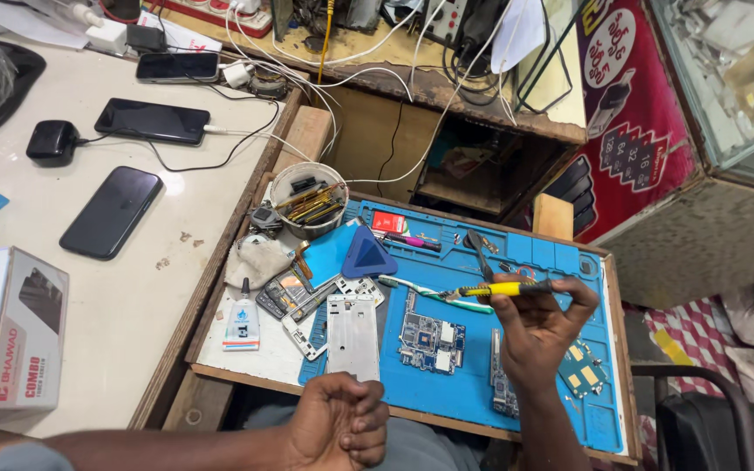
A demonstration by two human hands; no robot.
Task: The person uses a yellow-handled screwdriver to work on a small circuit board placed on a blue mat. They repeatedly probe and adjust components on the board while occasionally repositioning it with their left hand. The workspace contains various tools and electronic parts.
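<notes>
My right hand (538, 327) is raised over a blue repair mat (447, 384) and pinches a yellow-handled screwdriver (503, 289) held level, tip pointing left. My left hand (342, 423) rests at the near edge of the mat with fingers curled in, holding nothing that I can see. Just beyond it lies a silver phone frame (353, 324). A blue circuit board (430, 336) sits to the right of the frame. A white-and-green toothbrush (421, 288) lies across the mat under the screwdriver.
A white tub of tools (307, 199), a blue triangular pick (366, 255), a small glue bottle (242, 319) and a cloth (257, 259) crowd the tray's left. Three dark phones (112, 211) lie on the white counter, a boxed item (10, 336) nearby. Cables hang behind.
</notes>
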